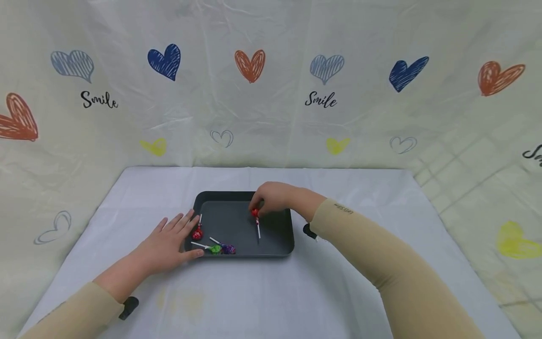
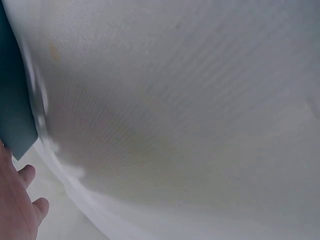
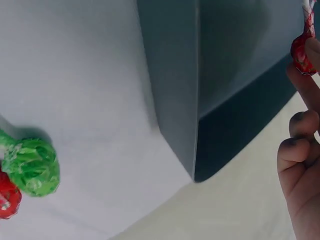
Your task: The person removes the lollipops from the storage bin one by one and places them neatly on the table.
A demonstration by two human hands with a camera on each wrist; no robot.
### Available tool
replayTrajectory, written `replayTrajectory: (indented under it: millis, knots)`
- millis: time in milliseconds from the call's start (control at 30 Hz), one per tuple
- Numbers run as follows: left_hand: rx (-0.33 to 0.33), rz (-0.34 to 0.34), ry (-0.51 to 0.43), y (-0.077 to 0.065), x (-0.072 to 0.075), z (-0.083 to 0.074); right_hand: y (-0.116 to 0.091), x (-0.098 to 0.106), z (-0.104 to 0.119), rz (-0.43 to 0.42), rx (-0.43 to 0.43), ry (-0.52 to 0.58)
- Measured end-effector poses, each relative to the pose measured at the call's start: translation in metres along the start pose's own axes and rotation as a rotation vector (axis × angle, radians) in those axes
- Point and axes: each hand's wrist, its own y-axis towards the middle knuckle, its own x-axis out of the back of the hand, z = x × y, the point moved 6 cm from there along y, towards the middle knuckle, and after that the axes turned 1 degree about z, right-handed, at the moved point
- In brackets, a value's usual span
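Note:
A dark grey tray (image 1: 237, 221) lies on the white-covered table. My right hand (image 1: 275, 195) pinches a red-wrapped lollipop (image 1: 255, 213) by its candy end over the tray's right half, its white stick pointing toward me. The right wrist view shows thumb and fingertip on the red wrapper. My left hand (image 1: 169, 242) rests spread at the tray's left rim, fingers straight. Beside those fingers, inside the tray, is another red lollipop (image 1: 197, 233). Along the near rim a green lollipop (image 1: 216, 249) and a purple lollipop (image 1: 229, 249) lie together.
In the right wrist view, a second green lollipop (image 3: 32, 167) and part of a red one (image 3: 7, 197) sit on the cloth outside the tray; the right arm covers them in the head view. A curtain (image 1: 271, 113) printed with hearts hangs behind the table.

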Motion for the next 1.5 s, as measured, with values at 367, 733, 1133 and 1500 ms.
replayTrajectory:
  millis: [367,733,1133,1500]
  knots:
    - [0.004,0.002,-0.006,0.000,0.000,0.000,-0.036,0.016,-0.026,-0.073,-0.037,0.071]
    - [-0.013,-0.007,-0.023,-0.002,0.004,-0.004,-0.091,0.017,-0.077,-0.136,-0.150,0.156]
    - [-0.036,-0.038,-0.035,-0.002,0.002,-0.001,-0.161,-0.007,-0.141,-0.118,-0.324,0.183]
    - [-0.032,-0.029,-0.029,-0.002,0.000,0.000,-0.200,-0.013,-0.169,-0.129,-0.364,0.164]
